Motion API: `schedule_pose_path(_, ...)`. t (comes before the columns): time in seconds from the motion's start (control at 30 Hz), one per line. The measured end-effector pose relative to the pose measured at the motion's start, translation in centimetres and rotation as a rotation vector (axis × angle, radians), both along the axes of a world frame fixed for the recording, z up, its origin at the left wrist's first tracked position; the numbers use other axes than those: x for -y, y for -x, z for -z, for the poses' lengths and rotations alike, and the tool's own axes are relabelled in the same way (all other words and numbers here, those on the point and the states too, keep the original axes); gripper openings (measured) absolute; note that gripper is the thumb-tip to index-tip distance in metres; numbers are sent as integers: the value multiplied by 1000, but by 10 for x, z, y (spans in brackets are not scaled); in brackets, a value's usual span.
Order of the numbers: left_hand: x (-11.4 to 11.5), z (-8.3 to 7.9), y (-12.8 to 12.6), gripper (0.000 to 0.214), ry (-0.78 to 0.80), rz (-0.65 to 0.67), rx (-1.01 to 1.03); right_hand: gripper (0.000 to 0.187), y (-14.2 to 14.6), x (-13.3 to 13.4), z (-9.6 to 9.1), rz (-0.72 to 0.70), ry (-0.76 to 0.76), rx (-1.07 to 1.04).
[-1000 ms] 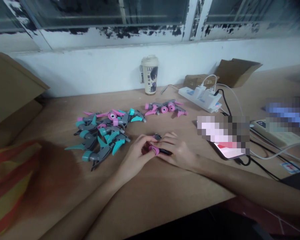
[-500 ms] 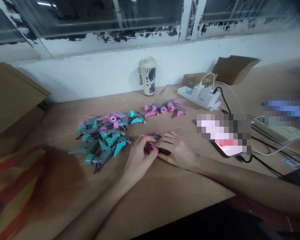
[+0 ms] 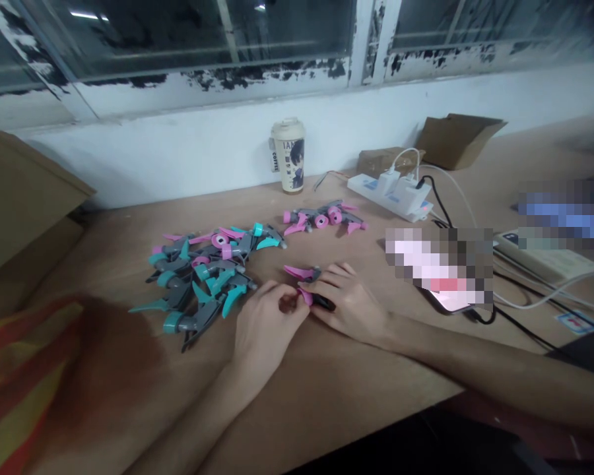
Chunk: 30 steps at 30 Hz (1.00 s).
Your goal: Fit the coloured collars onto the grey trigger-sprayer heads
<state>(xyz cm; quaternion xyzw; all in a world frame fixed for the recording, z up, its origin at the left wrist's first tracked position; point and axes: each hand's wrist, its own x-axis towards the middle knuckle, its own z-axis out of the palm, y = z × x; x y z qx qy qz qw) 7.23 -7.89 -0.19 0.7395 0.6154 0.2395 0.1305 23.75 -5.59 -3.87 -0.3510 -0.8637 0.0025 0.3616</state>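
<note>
A grey and pink spray trigger head (image 3: 299,272) is between my two hands just above the table, its pink trigger pointing left. My right hand (image 3: 354,303) is closed around its body, with a black part showing under the fingers. My left hand (image 3: 270,323) pinches at the pink piece at its near end; the fingertips partly hide that contact. Left of my hands lies a pile of spray trigger heads (image 3: 205,274) in turquoise, pink and grey. Farther back, a smaller group of pink and grey trigger heads (image 3: 324,218) rests on the table.
A coffee cup (image 3: 290,158) stands against the wall. To the right are a white power strip (image 3: 389,194) with plugs and cables, and a phone (image 3: 440,284). Cardboard (image 3: 24,191) stands at the left; a red and yellow bag (image 3: 30,376) lies nearer.
My left hand has shifted slightly left and rolled over, uncovering more of the pink trigger. My right hand keeps its grip. The whole view has shifted a little.
</note>
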Motion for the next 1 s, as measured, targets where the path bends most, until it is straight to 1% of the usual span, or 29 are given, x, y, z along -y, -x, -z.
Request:
schedule_pose_path(0.13, 7, 0, -5, 17, -116, -26, -144, 17, 1, 1, 0, 23, 17, 4)
schedule_pose_path(0.23, 8, 4, -6, 15, -208, -13, -206, 19, 2, 1, -2, 45, 45, 23)
schedule_pose_path(0.33, 9, 8, -7, 14, -299, -6, -253, 16, 3, 2, -5, 67, 61, 19)
schedule_pose_path(0.5, 9, 7, -4, 15, -458, 17, -257, 21, 2, 6, -11, 121, 81, -13)
schedule_pose_path(0.57, 6, 4, 1, 14, -471, -7, -193, 19, -1, 6, -12, 181, 79, -16)
schedule_pose_path(0.63, 0, 1, 8, 13, -403, -30, -28, 16, -5, 3, -12, 234, 88, -50)
schedule_pose_path(0.67, -3, 0, 11, 13, -326, -25, 102, 16, -7, 2, -13, 239, 100, -79)
schedule_pose_path(0.77, -13, -4, 17, 18, 39, 55, 540, 21, -11, 0, -13, 166, 158, -191)
schedule_pose_path(0.8, -15, -5, 18, 19, 144, 85, 654, 23, -11, 0, -13, 126, 176, -224)
schedule_pose_path(0.83, -16, -5, 17, 20, 217, 112, 737, 24, -10, 2, -13, 89, 193, -253)
schedule_pose_path(0.9, -14, -6, 15, 20, 269, 155, 809, 27, -8, 5, -12, 25, 219, -297)
schedule_pose_path(1.0, -9, -7, 10, 16, 266, 184, 789, 28, -6, 9, -11, -22, 251, -331)
